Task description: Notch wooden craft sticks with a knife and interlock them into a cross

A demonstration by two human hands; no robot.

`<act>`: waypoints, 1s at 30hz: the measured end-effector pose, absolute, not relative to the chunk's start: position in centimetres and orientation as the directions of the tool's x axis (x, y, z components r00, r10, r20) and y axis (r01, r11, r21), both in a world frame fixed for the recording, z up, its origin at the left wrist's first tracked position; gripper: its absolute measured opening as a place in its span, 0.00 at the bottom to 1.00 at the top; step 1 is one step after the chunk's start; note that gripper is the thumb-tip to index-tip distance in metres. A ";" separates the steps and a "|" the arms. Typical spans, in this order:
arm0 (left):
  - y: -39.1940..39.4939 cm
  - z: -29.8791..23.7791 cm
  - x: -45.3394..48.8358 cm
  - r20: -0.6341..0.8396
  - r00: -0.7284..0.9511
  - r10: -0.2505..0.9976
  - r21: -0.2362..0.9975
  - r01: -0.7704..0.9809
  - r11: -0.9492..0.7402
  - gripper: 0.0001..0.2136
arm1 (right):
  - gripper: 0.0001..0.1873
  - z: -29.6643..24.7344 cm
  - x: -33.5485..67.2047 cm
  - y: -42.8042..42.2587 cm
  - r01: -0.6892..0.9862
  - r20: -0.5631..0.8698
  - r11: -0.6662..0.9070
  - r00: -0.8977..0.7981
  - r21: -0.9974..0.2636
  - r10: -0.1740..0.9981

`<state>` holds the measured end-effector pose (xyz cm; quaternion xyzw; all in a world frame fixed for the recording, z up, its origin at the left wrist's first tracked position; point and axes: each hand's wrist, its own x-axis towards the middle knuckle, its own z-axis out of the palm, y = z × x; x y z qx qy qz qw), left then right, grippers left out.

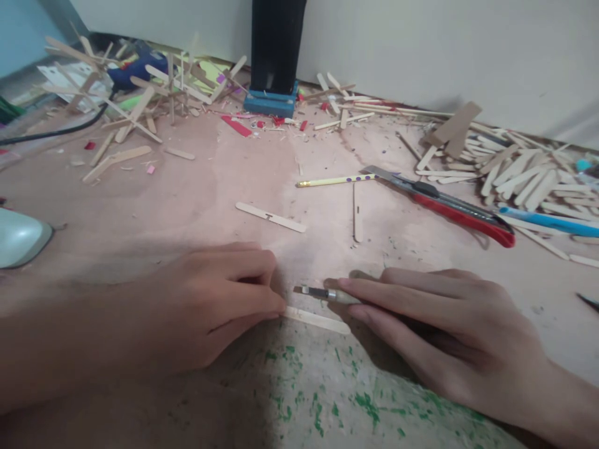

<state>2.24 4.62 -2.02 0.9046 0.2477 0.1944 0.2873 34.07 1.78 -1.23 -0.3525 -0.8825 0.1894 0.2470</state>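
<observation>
My left hand [210,302] is curled, its fingertips pinching one end of a flat wooden craft stick [318,320] lying on the work surface. My right hand [435,327] is closed round a small utility knife [318,292], the index finger laid along its back. The short metal blade points left and sits just above the stick, close to my left fingertips. Most of the knife's handle is hidden under my right hand.
A notched stick [270,217], a thin stick [357,215], a yellow pencil [334,181] and a red box cutter [449,206] lie beyond my hands. Stick heaps sit at the right [519,171] and back left [140,93]. A black post on a blue base [272,93] stands at the back.
</observation>
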 end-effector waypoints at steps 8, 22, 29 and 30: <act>4.7 -2.1 2.2 0.221 0.792 0.569 0.619 0.336 -0.709 0.15 | 0.12 -1.2 34.1 1.8 0.531 0.309 0.690 -0.635 -0.491 0.708; 4.5 -2.2 2.1 0.227 0.787 0.573 0.614 0.341 -0.711 0.15 | 0.12 -1.3 33.8 1.9 0.537 0.313 0.687 -0.627 -0.490 0.714; 4.8 -2.2 2.2 0.229 0.795 0.562 0.610 0.333 -0.719 0.16 | 0.12 -1.0 34.0 1.8 0.539 0.300 0.680 -0.628 -0.498 0.718; 4.8 -2.2 2.3 0.229 0.795 0.562 0.608 0.334 -0.720 0.16 | 0.11 -1.0 34.0 1.8 0.540 0.300 0.680 -0.628 -0.496 0.718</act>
